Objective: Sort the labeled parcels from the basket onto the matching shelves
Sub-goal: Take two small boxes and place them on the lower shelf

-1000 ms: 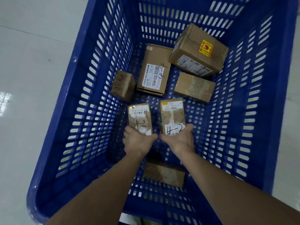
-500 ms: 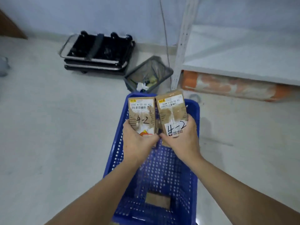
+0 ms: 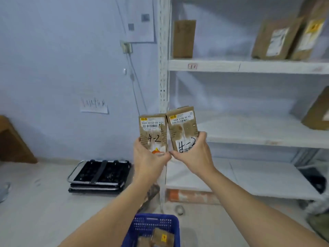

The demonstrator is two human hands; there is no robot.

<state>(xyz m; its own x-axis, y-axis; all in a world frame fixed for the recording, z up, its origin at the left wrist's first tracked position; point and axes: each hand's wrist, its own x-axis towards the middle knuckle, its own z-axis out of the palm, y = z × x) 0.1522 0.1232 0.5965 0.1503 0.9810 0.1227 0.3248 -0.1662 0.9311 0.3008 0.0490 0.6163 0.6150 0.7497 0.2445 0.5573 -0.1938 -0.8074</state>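
Step in hand: carrying two parcels marked 4-2 to shelving.
- Left hand [image 3: 149, 157] clasps left parcel [image 3: 154, 133]; right hand [image 3: 194, 155] clasps right parcel [image 3: 183, 130], edges touching.
- Basket [image 3: 153, 227] at 6 o'clock.
- Shelf tag [image 3: 192, 66] at 1 o'clock, illegible.
- Next: locate 4-2 shelf, probably set both there.

Matt cardboard parcels [image 3: 168, 132], perhaps plastic basket [image 3: 151, 227]

A pale blue wall [image 3: 62, 68] is seen on the left, with paper sheets [image 3: 140, 20] and a handwritten note [image 3: 93, 105] stuck to it and a cable [image 3: 136, 97] hung from a socket [image 3: 126, 47]. A folded black trolley [image 3: 99, 175] is laid on the light floor [image 3: 35, 211]. A brown furniture corner [image 3: 12, 143] is cut off at the left edge.
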